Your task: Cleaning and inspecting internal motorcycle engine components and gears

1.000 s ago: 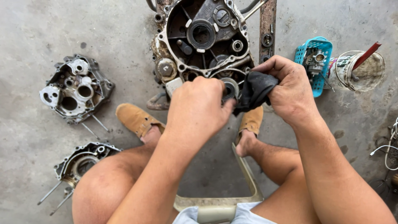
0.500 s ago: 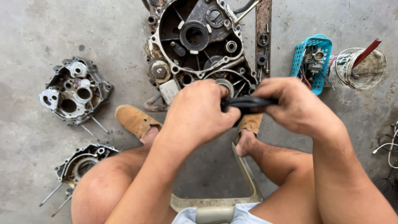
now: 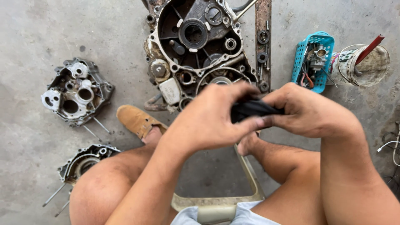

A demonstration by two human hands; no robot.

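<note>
Head view, looking down over bare knees onto a concrete floor [image 3: 33, 25]. Largest, at top centre: an opened engine crankcase [image 3: 196, 46], greasy, gears and bearings exposed. Left of it, well apart: a crankcase half [image 3: 75, 91] and a smaller engine cover [image 3: 81, 162] with long studs. Right: a blue plastic basket [image 3: 312, 62] holding a carburettor, beside a clear cup [image 3: 366, 66] with a red-handled tool. Close together above the crankcase: left hand [image 3: 208, 121] and right hand [image 3: 308, 112], both pinched shut on a dark rag [image 3: 252, 109] stretched between them. Possible trouble: rag slipping free into the open gears, given greasy fingers and a thin grip.
</note>
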